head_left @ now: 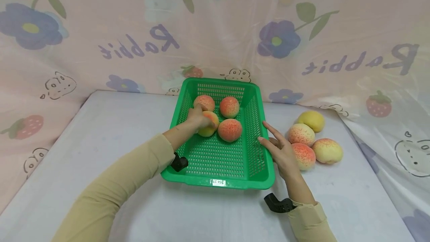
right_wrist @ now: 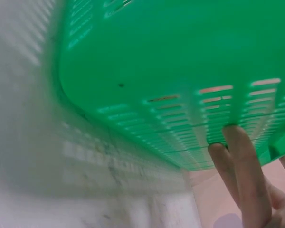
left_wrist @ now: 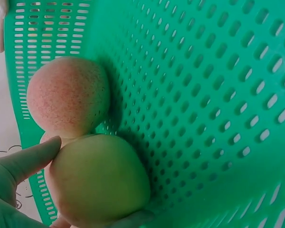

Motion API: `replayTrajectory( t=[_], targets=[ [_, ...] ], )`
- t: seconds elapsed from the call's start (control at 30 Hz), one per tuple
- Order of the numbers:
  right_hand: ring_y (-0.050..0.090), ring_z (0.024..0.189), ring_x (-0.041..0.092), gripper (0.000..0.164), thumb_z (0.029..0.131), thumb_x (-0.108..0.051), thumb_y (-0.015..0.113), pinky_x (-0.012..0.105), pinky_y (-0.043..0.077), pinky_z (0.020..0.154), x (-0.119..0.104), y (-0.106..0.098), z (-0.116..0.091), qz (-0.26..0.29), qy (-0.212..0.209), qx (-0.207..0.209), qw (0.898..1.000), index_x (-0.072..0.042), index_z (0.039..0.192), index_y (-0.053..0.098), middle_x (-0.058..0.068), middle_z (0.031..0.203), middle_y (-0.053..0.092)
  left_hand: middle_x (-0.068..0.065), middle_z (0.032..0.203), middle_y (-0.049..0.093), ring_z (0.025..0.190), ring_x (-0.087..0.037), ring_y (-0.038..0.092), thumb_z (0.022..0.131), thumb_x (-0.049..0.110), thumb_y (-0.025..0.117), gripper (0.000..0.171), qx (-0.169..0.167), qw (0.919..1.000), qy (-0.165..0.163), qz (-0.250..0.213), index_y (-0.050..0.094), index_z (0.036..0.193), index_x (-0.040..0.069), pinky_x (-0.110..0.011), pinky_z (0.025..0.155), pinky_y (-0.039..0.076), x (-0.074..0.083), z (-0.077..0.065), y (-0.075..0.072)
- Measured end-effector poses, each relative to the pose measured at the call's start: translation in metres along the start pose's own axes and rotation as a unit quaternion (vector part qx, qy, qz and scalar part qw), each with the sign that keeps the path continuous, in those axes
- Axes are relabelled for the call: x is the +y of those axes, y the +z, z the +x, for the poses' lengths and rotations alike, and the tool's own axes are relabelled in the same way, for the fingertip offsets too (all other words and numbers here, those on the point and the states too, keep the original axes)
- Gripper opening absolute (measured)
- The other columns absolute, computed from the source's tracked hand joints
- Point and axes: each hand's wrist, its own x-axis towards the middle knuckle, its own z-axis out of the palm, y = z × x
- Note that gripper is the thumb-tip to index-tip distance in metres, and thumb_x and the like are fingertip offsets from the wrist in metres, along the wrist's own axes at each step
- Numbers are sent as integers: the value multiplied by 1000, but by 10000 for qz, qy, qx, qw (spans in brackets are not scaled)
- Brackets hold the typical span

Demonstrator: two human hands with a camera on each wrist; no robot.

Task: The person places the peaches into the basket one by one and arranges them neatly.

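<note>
A green plastic basket [head_left: 218, 163] with slotted walls stands on the table. Inside it my left hand [head_left: 199, 118] grips a yellow-green peach with a red blush [head_left: 205, 130], thumb and fingers around its sides. Three redder peaches sit by it: one behind [head_left: 204, 102], one at back right [head_left: 230, 107], and one directly right [head_left: 230, 130]. The left wrist view shows the held peach [left_wrist: 99, 180] close to another peach [left_wrist: 69, 95]. My right hand [head_left: 280, 152] holds the basket's right side, thumb at the rim, with fingers [right_wrist: 247, 175] against the outer wall.
Right of the basket lie a yellow peach [head_left: 311, 121], a pale speckled peach [head_left: 301, 135], a red-topped peach [head_left: 304, 156] and a yellowish peach [head_left: 327, 151]. A patterned curtain [head_left: 215, 40] hangs behind the white table [head_left: 111, 133]. Black wrist mounts [head_left: 279, 203] stick out near both cuffs.
</note>
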Motion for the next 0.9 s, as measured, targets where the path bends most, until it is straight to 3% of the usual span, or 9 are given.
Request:
replayTrajectory(
  t=[0.3, 0.53, 0.67, 0.9],
  targets=[
    [70, 72, 13, 58, 95, -26, 62, 32, 58, 62, 0, 1, -1, 52, 18, -10, 10000, -26, 148, 39, 5, 98, 69, -23, 141, 35, 127, -33, 37, 80, 11, 75, 57, -54, 10000, -5, 51, 49, 129, 3, -42, 102, 41, 7, -4, -8],
    [70, 72, 13, 58, 95, -25, 62, 32, 58, 62, 0, 1, -1, 137, -17, -32, 9999, -24, 148, 38, 1, 95, 69, -17, 145, 40, 134, -32, 37, 83, 17, 74, 62, -239, 9997, 18, -74, 44, 135, 4, -43, 106, 40, 19, -6, -22],
    [70, 72, 14, 59, 95, -25, 62, 32, 59, 62, -1, 1, -2, 137, 10, -6, 9999, -24, 148, 38, 0, 95, 69, -15, 154, 29, 139, -33, 31, 85, 19, 72, 67, -421, 9987, 179, -209, 38, 141, 3, -44, 109, 37, 24, -9, -31],
    [70, 73, 13, 59, 95, -26, 62, 32, 59, 63, -2, 0, -2, 142, 43, -3, 9999, -24, 149, 38, -2, 95, 69, -15, 148, 36, 128, -32, 44, 91, 28, 64, 61, -729, 9965, 382, 133, 40, 142, 6, -45, 95, 46, 31, -20, -49]
  ],
)
